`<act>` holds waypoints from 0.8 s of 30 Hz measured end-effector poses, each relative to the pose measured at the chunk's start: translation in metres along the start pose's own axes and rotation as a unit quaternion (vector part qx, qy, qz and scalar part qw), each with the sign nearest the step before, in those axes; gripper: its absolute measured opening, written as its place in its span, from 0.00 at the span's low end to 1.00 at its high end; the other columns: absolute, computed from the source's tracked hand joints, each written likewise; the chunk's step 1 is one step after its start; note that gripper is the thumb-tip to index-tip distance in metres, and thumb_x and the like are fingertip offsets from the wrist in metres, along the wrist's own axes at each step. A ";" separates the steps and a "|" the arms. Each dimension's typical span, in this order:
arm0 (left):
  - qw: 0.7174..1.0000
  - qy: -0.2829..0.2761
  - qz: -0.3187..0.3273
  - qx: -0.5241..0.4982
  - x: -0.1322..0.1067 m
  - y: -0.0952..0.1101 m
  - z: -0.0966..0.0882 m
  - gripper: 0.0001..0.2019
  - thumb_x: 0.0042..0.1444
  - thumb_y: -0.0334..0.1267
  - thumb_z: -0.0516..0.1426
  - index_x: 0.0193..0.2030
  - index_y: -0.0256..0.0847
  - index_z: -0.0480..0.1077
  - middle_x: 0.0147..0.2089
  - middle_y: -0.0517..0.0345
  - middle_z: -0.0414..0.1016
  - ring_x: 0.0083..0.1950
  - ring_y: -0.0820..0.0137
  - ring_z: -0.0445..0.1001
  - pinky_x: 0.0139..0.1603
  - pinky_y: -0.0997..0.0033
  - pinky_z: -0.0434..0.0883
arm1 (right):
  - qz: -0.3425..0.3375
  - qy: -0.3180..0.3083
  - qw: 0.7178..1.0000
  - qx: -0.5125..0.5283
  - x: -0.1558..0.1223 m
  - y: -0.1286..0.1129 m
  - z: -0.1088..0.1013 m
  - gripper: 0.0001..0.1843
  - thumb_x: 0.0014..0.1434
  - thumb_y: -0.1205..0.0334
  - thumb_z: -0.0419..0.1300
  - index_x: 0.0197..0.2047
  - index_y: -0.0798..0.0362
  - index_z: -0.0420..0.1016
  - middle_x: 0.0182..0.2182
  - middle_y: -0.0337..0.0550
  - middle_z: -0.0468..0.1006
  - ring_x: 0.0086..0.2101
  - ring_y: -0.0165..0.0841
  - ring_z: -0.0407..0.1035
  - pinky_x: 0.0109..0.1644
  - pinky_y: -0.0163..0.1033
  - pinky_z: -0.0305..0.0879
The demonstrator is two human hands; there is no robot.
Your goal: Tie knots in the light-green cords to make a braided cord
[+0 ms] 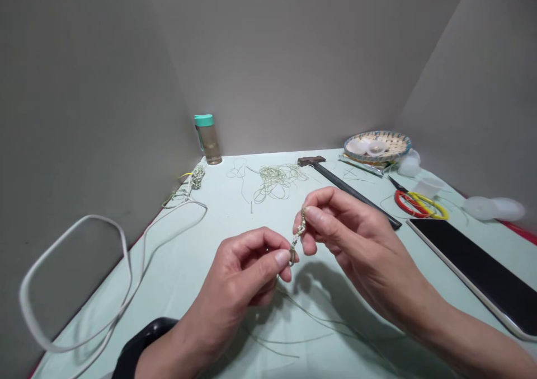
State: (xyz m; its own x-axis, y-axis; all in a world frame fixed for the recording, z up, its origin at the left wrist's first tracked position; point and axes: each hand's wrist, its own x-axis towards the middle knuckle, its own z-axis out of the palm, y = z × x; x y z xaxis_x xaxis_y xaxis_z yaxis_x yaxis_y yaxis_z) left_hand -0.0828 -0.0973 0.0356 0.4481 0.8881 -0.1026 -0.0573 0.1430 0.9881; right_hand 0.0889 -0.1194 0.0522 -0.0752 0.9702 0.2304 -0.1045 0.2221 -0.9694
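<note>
Between my two hands is a short braided cord piece (299, 232), green and whitish, with small knots along it. My left hand (251, 270) pinches its lower end between thumb and fingertips. Its upper end is gripped by my right hand (348, 233), also in a pinch. A small loop shows just below my left fingertips. Thin green cord strands (312, 314) trail from under the left hand across the table toward the right forearm. My fingers cover parts of the braided piece.
Beyond my hands lie a tangle of green cord (274, 178) and a hammer (335, 180). Rightward are scissors (419, 202), a phone (474, 270), plastic cups (495, 208) and a woven basket (403, 144). A bottle (208, 141) stands far left; a white cable (126, 239) loops nearer.
</note>
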 end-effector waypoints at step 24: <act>0.995 0.020 0.064 0.079 -0.028 0.005 0.002 0.08 0.56 0.47 0.61 0.29 0.48 0.77 0.20 0.63 0.64 0.21 0.76 0.55 0.19 0.76 0.51 | 0.022 -0.039 0.995 0.084 -0.015 -0.009 0.008 0.07 0.65 0.57 0.59 0.36 0.49 0.70 0.30 0.36 0.77 0.30 0.25 0.71 0.36 0.31 0.67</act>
State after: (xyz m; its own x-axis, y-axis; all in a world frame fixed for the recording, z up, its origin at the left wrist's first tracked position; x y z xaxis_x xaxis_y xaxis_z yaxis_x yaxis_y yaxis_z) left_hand -0.0938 -0.1227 0.0432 0.4103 0.9116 0.0242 0.0311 -0.0405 0.9987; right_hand 0.0827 -0.1365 0.0580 -0.1601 0.9665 0.2004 -0.2626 0.1540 -0.9525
